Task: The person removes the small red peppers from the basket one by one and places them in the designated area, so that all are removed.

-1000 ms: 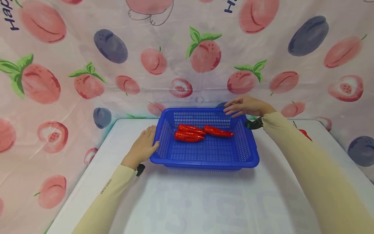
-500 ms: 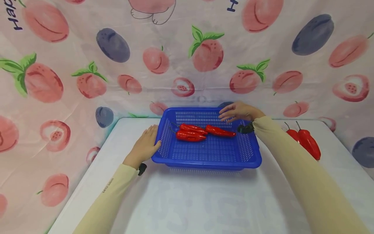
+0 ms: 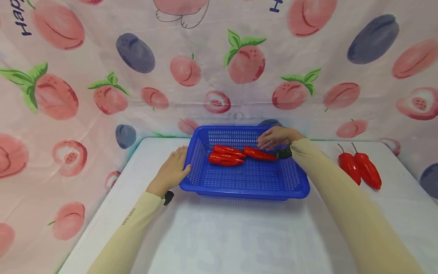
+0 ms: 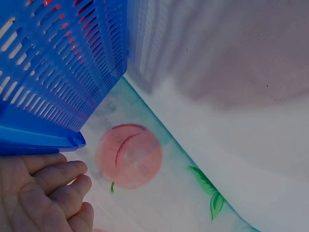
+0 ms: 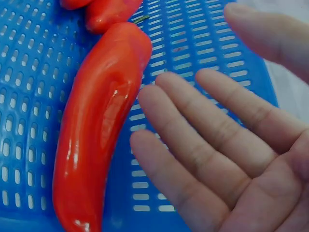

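Note:
A blue slotted plastic basket (image 3: 239, 191) stands on the white table and holds three red chili peppers. My left hand (image 3: 172, 169) rests against its left rim, fingers straight along the outside and thumb over the edge. In the left wrist view the fingers of that hand (image 4: 43, 191) touch the rim below the slotted wall (image 4: 72, 72). My right hand (image 3: 275, 137) hovers inside the basket at the back right, holding nothing. Just beside it lies the rightmost chili pepper (image 3: 258, 153). Up close in the right wrist view, the fingers (image 5: 207, 140) are extended next to this pepper (image 5: 99, 125).
Two more red chili peppers (image 3: 367, 171) lie on the table to the right, partly behind my right sleeve (image 3: 335, 190). A fruit-printed cloth (image 3: 205, 57) hangs behind the table (image 3: 219, 236).
My right hand has come down and left from above the basket's back right corner into the basket. The two peppers on the right have come into fuller view. My left hand stays on the rim.

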`<state>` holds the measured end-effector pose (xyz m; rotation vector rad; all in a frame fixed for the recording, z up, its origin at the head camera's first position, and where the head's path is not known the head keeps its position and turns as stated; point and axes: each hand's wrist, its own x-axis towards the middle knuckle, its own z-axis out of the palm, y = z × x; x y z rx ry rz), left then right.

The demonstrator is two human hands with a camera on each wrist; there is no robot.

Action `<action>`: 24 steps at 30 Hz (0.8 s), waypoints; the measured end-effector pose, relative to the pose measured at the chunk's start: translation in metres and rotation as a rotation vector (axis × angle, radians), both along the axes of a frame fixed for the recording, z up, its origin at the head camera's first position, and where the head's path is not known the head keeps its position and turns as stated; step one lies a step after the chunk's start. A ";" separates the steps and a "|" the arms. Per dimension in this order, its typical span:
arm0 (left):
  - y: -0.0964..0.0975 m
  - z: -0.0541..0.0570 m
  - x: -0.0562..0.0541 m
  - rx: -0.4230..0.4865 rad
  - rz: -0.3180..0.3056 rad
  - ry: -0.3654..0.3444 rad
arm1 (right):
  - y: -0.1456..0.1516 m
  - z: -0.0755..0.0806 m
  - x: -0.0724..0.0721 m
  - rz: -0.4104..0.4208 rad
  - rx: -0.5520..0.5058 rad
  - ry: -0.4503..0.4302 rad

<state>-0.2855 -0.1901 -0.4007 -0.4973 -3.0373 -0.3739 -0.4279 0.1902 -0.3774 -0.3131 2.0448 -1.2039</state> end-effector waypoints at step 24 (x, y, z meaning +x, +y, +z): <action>0.003 0.003 0.001 -0.011 0.011 -0.013 | -0.006 -0.008 -0.005 -0.034 0.115 -0.007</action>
